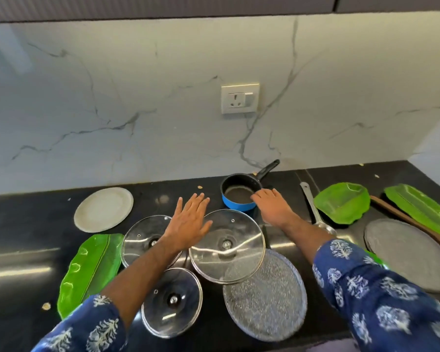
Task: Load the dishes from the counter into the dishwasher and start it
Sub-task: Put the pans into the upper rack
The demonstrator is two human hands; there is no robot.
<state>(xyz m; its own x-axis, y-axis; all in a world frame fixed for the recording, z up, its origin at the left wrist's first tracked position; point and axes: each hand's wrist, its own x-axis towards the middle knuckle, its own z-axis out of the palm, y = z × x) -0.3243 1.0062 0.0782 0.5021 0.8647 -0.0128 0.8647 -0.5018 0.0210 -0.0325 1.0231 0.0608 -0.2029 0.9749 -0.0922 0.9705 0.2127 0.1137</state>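
Evidently loading has barely begun: the black counter (23, 219) holds three glass lids, plates and green leaf-shaped trays. Right hand (273, 207) touches the far small blue saucepan's (239, 196) rim, grip uncertain; left hand (188, 219) hovers flat, empty. Dishwasher unseen.

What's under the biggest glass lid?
Under the biggest glass lid lies the top edge of a speckled round plate, seen through the glass, and black counter. Nothing else shows there.

no readable text or labels anywhere
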